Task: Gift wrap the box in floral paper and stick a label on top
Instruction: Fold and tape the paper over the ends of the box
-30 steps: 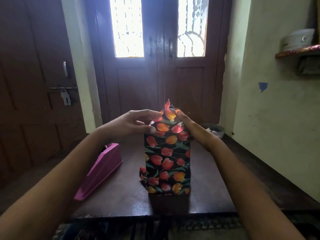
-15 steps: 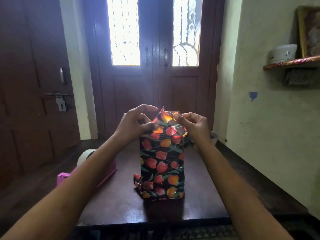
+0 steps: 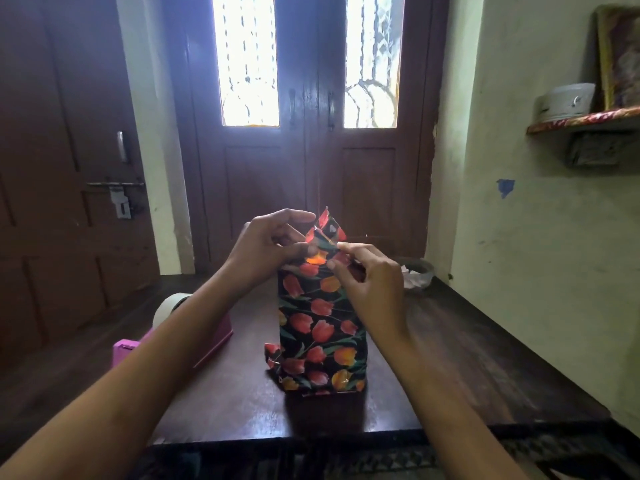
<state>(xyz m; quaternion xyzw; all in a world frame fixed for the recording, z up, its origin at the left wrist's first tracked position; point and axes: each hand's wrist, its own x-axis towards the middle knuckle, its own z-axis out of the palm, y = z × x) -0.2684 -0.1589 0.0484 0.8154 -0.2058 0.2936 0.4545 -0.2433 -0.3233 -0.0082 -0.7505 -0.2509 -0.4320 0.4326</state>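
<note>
Tall upright box wrapped in black paper with red and orange tulips (image 3: 320,327) stands mid-bench on the dark wooden bench (image 3: 450,358). Loose top flaps (image 3: 327,225) of the paper stick up, backlit. Left hand (image 3: 266,251) at box's 11 o'clock, thumb and fingers pinching the flaps. Right hand (image 3: 370,282) at 1 o'clock, fingertips pinched on the same flaps. Pink plastic tape dispenser (image 3: 211,337) at box's 9 o'clock, apart from it.

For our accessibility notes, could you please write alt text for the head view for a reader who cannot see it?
Left hand and right hand pinch the floral paper flaps atop an upright wrapped box on a dark table. A pink tape dispenser lies left of the box, partly behind the left forearm; brown doors with bright panes stand beyond.
</note>
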